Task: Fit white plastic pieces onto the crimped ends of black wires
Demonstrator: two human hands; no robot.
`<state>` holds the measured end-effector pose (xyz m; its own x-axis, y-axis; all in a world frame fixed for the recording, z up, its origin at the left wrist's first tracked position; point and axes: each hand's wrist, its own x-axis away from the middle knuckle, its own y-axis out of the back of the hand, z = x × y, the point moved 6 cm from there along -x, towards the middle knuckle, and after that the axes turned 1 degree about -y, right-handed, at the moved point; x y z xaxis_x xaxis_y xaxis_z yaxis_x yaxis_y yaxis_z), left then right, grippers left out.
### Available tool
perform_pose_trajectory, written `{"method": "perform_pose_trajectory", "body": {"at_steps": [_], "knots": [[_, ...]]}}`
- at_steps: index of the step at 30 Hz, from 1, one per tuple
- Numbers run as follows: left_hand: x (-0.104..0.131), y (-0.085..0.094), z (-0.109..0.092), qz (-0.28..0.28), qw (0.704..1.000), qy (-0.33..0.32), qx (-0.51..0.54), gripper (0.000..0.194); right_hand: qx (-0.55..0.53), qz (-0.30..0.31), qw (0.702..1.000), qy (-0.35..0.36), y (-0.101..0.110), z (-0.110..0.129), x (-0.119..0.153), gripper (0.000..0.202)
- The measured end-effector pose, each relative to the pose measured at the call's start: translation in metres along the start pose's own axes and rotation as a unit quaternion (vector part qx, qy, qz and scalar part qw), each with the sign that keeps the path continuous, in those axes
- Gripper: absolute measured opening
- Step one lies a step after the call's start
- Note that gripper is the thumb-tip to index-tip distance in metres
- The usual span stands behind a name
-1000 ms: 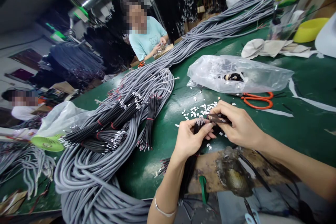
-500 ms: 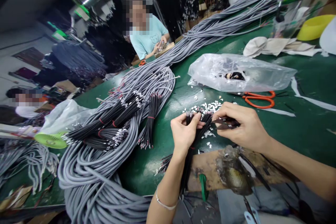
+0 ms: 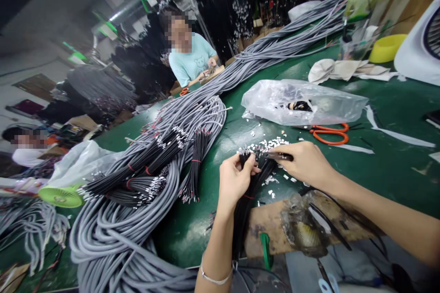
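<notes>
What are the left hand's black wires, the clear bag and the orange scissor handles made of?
Black wires: probably plastic or rubber outside, smooth and dark; silvery tips might be metal. Clear bag: likely thin plastic film, shiny and crinkled. Orange scissor handles: maybe hard plastic, their colour smooth and even.

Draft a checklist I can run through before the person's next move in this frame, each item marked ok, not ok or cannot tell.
1. Left hand grips the black wires: ok.
2. Right hand holds the dark hand tool: ok.
3. Tool tip clear of the left fingers: cannot tell, the tip is too small and dark to make out.
4. Tabletop by the hands free of loose bits: not ok, white scraps lie scattered there.
5. Orange-handled scissors out of both hands: ok, lying beside the plastic bag.
</notes>
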<state>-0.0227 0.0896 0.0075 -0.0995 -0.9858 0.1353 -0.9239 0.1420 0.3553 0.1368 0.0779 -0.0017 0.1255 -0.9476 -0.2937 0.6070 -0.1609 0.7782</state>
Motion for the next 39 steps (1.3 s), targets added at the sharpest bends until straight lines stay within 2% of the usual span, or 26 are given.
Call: {"method": "perform_pose_trajectory", "body": {"at_steps": [3, 5, 9, 12, 17, 22, 24, 30, 39], "knots": [[0.003, -0.011, -0.005, 0.031, 0.999, -0.006, 0.027, 0.021, -0.15, -0.069, 0.986, 0.008, 0.01, 0.001, 0.002, 0.027], [0.005, -0.016, -0.005, 0.046, 0.999, -0.007, 0.014, 0.021, -0.197, -0.078, 0.977, 0.028, 0.011, 0.004, 0.004, 0.033], [0.009, -0.014, -0.004, 0.021, 0.999, -0.028, -0.036, 0.022, -0.199, -0.056, 0.977, 0.059, 0.01, 0.012, 0.006, 0.036], [0.009, -0.009, -0.005, 0.002, 0.999, -0.027, -0.028, 0.02, -0.208, -0.039, 0.976, 0.048, 0.009, 0.012, 0.005, 0.034], [0.008, -0.009, -0.003, 0.035, 0.999, 0.026, 0.025, 0.017, -0.247, -0.026, 0.969, 0.013, 0.007, 0.009, 0.003, 0.029], [0.008, -0.002, -0.002, -0.031, 0.999, 0.02, 0.027, 0.016, -0.299, -0.019, 0.954, 0.022, 0.009, 0.015, 0.004, 0.025], [0.008, 0.0, -0.002, -0.048, 0.998, 0.011, 0.026, 0.016, -0.288, -0.023, 0.957, 0.028, 0.01, 0.017, 0.004, 0.025], [0.01, 0.003, -0.005, -0.072, 0.997, 0.003, 0.04, 0.015, -0.16, -0.035, 0.986, 0.02, 0.008, 0.015, 0.006, 0.033], [0.013, 0.003, -0.007, -0.081, 0.996, 0.0, 0.036, 0.015, -0.161, -0.037, 0.986, 0.03, 0.008, 0.014, 0.008, 0.022]]}}
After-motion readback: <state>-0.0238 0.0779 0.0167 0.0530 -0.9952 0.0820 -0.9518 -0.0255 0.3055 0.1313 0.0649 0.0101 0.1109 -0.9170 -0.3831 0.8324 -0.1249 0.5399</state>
